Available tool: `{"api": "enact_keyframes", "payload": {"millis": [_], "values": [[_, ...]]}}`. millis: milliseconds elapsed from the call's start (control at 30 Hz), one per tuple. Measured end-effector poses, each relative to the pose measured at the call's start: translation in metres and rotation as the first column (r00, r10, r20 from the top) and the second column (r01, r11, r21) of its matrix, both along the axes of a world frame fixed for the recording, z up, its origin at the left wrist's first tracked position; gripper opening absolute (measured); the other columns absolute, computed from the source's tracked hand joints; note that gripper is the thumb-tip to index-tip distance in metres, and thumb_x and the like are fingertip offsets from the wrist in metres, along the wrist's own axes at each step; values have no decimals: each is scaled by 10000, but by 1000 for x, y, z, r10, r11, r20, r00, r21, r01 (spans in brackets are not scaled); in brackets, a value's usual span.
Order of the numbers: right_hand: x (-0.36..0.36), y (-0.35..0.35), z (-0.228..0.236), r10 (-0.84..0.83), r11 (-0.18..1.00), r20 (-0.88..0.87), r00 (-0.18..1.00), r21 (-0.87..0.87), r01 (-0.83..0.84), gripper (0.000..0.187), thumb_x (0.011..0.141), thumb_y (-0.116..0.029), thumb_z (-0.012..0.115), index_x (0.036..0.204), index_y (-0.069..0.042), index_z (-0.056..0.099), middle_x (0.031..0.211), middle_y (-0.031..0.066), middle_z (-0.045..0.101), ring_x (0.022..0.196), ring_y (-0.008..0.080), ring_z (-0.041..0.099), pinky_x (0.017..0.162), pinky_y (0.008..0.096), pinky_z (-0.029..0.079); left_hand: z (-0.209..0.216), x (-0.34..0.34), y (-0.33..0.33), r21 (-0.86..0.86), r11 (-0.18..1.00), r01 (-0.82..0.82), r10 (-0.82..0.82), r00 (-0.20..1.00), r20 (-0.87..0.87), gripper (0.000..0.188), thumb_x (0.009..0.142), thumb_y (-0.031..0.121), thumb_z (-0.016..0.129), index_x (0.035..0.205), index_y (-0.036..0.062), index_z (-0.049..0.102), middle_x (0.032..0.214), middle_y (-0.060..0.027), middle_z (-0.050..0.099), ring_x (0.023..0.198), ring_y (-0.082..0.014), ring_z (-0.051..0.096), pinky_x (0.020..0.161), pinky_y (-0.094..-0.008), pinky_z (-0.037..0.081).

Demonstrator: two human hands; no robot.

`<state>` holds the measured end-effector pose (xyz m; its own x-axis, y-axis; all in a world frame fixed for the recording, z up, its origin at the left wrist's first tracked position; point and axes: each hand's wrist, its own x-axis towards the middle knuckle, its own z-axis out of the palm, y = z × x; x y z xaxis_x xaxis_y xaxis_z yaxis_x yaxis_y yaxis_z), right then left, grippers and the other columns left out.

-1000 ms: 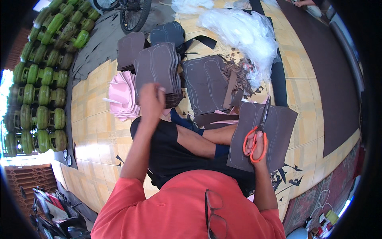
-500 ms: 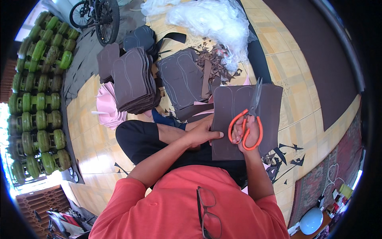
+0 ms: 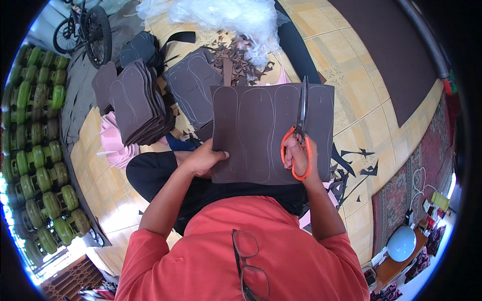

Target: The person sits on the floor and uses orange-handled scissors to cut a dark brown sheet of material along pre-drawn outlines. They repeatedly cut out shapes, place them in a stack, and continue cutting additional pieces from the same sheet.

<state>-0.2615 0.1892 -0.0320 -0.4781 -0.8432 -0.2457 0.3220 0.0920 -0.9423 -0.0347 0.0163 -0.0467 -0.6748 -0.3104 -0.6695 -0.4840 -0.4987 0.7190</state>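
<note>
A dark brown sheet [image 3: 256,135] with several sole outlines drawn on it lies across my lap. Its left edge is pinched by my left hand [image 3: 205,157], thumb on top and fingers underneath. Over the right part of the sheet, my right hand [image 3: 300,159] grips orange-handled scissors [image 3: 303,111], whose blades look closed and point away from me. Left of the sheet stands a tall stack of dark cut pieces [image 3: 136,103] with outlines on top. Beside it, another outlined dark piece [image 3: 193,90] lies on the floor.
Small brown offcuts [image 3: 236,57] and crumpled clear plastic [image 3: 221,20] lie at the far side. Pink sheets [image 3: 115,143] are by my left knee, black scraps [image 3: 346,165] by my right. Green gas cylinders [image 3: 40,145] line the left; a bicycle [image 3: 85,32] stands behind.
The sheet now lies more squarely before me and shows more outlines. The scissors have turned more upright, and both hands have moved with the sheet. The whole view has shifted.
</note>
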Motion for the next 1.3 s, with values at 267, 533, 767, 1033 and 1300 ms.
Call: {"api": "enact_keyframes", "payload": {"millis": [267,533,767,1033,1300], "values": [[32,2,25,73,995,-48,996,65,-70,265,954,-270,524,881,-15,519,610,-4,477,452,48,447,404,200,373,34,5,-38,-527,787,-320,304,945,-120,385,840,42,591,1205,-48,509,1089,-100,602,1029,-191,548,914,-323,425],[62,-6,36,406,911,-318,857,216,-351,268,932,-260,528,998,-1,521,758,100,545,669,195,556,637,303,460,87,32,-90,-359,541,-761,585,647,-490,396,809,-22,591,1198,-23,517,1104,-96,586,1019,-199,558,906,-332,432],[67,-32,56,446,895,-467,764,214,-391,258,914,-220,572,1000,13,503,835,197,578,743,335,592,712,374,474,104,44,-80,-290,580,-762,593,638,-491,350,805,-24,606,1151,-26,555,1079,-81,601,997,-174,565,895,-314,436],[69,-36,58,441,897,-444,780,201,-393,258,924,-217,559,995,21,492,835,195,590,742,299,612,697,357,481,101,44,-66,-351,591,-726,531,678,-509,327,808,-27,603,1133,-28,564,1045,-63,600,967,-154,561,872,-293,434],[66,-23,46,409,911,-447,795,154,-382,301,961,-295,495,859,-16,548,594,-2,476,449,41,457,415,207,372,97,44,-68,-283,646,-709,537,686,-492,360,805,-30,602,1160,-25,544,1073,-68,589,995,-157,551,891,-299,427]]}}
